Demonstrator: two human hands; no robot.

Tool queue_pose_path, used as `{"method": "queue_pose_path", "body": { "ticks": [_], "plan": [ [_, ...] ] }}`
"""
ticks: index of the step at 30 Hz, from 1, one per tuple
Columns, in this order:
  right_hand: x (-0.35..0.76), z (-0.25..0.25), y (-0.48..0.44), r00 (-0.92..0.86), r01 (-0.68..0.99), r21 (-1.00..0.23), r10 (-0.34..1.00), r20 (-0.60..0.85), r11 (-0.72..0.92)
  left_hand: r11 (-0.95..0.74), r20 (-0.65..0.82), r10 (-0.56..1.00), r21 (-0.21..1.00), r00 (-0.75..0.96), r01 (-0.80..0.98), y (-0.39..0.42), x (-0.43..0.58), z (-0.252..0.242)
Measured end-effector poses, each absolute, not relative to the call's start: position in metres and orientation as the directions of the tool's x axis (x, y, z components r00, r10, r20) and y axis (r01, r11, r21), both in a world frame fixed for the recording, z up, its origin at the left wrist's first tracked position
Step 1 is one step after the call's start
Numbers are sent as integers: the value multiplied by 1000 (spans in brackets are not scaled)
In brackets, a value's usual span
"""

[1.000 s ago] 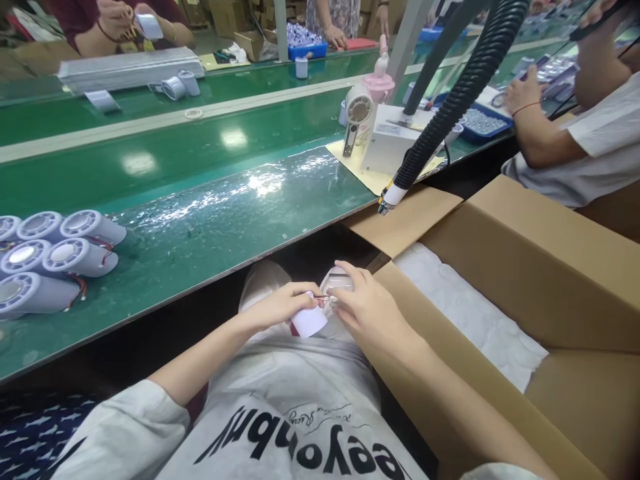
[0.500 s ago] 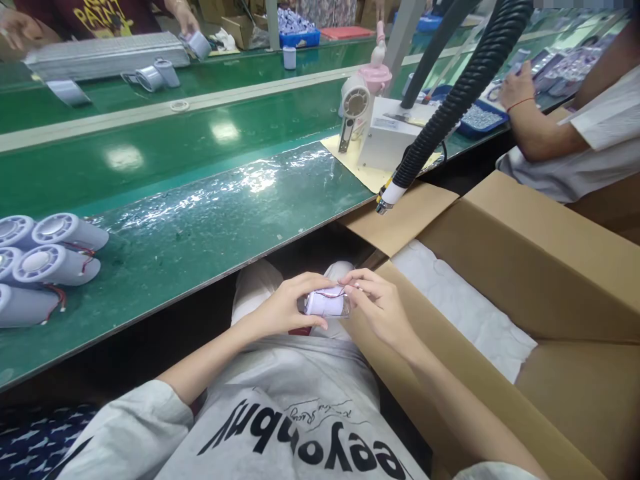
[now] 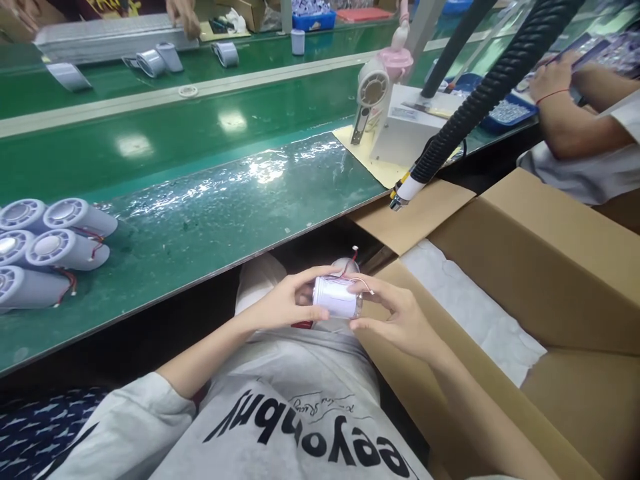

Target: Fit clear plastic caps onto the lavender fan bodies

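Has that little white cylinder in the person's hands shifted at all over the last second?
Yes. The white cylinder, gripped by the left hand and right hand, was turned onto its side, drifting slightly toward the cardboard box.

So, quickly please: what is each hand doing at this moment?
Left hand: closed on the left end of the small white cylinder.
Right hand: closed on the right end of the same cylinder.
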State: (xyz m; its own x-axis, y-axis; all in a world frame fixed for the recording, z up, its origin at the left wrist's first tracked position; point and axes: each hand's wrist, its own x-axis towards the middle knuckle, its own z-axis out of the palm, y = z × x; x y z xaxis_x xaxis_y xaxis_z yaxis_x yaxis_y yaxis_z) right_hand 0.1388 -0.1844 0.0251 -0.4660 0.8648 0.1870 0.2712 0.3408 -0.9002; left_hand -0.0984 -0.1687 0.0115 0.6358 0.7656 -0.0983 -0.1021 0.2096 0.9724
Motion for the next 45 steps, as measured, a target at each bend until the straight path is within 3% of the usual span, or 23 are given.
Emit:
{"method": "queue_pose_path", "body": {
  "ticks": [5,8,15,19,27,37,45],
  "plan": [
    [137,33,-188,-453,224,-955,888,75,195,8,56,764,995,643,-97,-171,-102,13],
    [137,37,-191,-452,201,-974,892,6,108,-56,77,769,997,634,-54,-173,-103,14],
    [136,37,-193,-440,162,-986,897,-37,39,24,-19,790,1000,612,0,-177,-100,25],
    [136,38,-195,-438,138,-990,897,-56,6,-20,-9,792,999,611,42,-177,-101,26],
    [135,41,-195,-437,151,-986,890,-128,-67,-328,239,732,945,637,22,-173,-104,21],
    [134,35,-192,-498,7,-972,842,-206,-234,-328,228,751,943,620,51,-179,-105,21],
    [132,30,-193,-489,-13,-930,814,-313,-366,-305,214,744,952,633,37,-180,-106,20]
  ]
}}
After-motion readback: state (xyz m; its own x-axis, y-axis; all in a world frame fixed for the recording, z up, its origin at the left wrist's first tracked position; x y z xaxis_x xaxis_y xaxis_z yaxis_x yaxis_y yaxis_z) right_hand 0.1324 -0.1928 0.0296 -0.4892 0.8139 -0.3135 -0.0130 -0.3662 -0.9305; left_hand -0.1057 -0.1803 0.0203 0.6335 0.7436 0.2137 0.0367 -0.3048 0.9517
